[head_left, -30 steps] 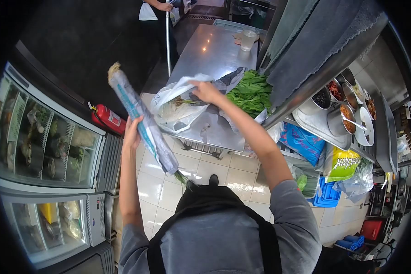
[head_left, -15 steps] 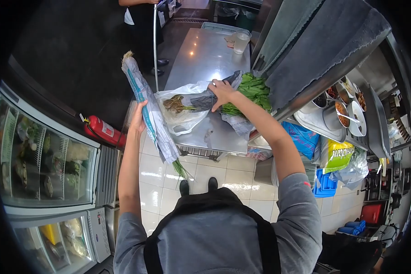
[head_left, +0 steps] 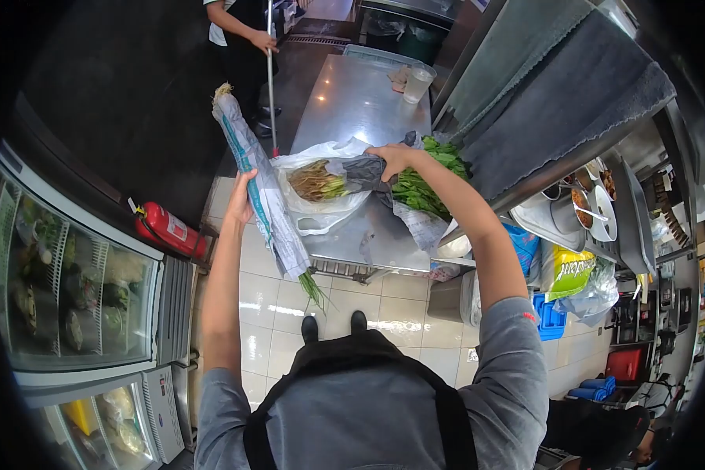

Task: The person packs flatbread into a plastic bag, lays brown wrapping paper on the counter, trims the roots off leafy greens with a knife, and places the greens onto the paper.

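A long bundle of spring onions (head_left: 260, 184), wrapped in printed paper, is gripped by my left hand (head_left: 241, 196) around its middle. Pale roots stick out at its far end and thin green tips at the near end. My right hand (head_left: 393, 159) is closed over the dark paper around a bunch of leafy greens (head_left: 424, 186); some fingertips are hidden. The bunch's brown roots lie to the left, over an open white plastic bag (head_left: 321, 223). Both bag and bunch rest on the steel table (head_left: 352, 102).
A plastic jug (head_left: 419, 84) stands at the table's far end. Beyond, a person's hand (head_left: 263, 41) holds a pole (head_left: 271, 86). Left are a fire extinguisher (head_left: 168, 227) and a glass-door fridge (head_left: 78, 274). Hanging cloths (head_left: 556, 102) and food containers (head_left: 583, 207) are on the right.
My right hand's spread fingers have closed over the dark wrap, and more of the bunch's roots show. The left hand keeps its bundle. The other person's hand has come onto the pole.
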`<state>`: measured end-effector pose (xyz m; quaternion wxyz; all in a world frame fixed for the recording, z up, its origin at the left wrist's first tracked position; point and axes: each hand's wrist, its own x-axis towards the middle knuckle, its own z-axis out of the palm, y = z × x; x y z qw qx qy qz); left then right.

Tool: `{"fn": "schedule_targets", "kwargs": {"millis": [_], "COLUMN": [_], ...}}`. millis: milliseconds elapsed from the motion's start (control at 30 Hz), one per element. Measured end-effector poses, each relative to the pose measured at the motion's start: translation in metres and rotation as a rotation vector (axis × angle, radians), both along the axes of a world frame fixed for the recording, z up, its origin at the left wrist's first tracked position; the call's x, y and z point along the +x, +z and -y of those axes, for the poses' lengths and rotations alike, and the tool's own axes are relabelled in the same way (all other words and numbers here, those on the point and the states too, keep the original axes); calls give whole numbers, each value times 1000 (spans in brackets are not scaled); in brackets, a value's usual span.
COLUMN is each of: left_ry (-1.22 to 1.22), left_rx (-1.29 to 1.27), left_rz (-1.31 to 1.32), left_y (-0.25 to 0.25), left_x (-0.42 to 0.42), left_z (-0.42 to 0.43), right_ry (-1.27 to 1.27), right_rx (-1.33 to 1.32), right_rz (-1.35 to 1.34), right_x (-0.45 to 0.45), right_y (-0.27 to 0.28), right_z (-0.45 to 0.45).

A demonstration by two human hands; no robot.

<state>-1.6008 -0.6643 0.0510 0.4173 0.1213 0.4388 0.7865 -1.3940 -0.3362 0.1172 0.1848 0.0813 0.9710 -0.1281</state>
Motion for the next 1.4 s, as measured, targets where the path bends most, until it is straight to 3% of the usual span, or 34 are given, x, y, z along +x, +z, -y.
{"fn": "schedule_targets", "kwargs": {"millis": [233, 267, 367, 400, 500, 533, 633, 767, 900, 1000, 1133, 1400], "left_ry": [-139, -142, -133, -132, -125, -120, -114, -127, -122, -158, -174, -197], "left_rx": [80, 80, 77, 69, 48, 45, 28, -1, -15, 14, 41, 85], "left_rz": [118, 98, 100, 94, 76, 71, 96, 90, 57, 79, 47, -113], "left_y": [-1, -2, -12, -13, -12, -12, -10, -21, -19, -17, -4, 21], "left_x": [5, 5, 2, 2, 3, 3, 8, 6, 12, 12, 21, 39], "left_z": [-3, -3, -6, -6, -3, -1, 0, 4, 6, 3, 4, 15], "right_ry": [-72, -68, -159, -191, -190, -212, -226, -152, -184, -174, -140, -282], "right_rx": [-507, -419, -545, -393, -535, -644, -641, -246, -141, 202, 451, 242], "right_rz": [117, 45, 194, 157, 377, 441, 554, 345, 433, 105, -210, -315], "right_x": [-1, -3, -7, -7, -14, -18, -34, -52, -61, -51, -41, -3], "right_y": [27, 26, 38, 45, 60, 53, 23, -11, 4, 10, 7, 11], "right_z": [-28, -28, -28, -21, -10, -13, -26, -34, -37, -23, -10, -17]}}
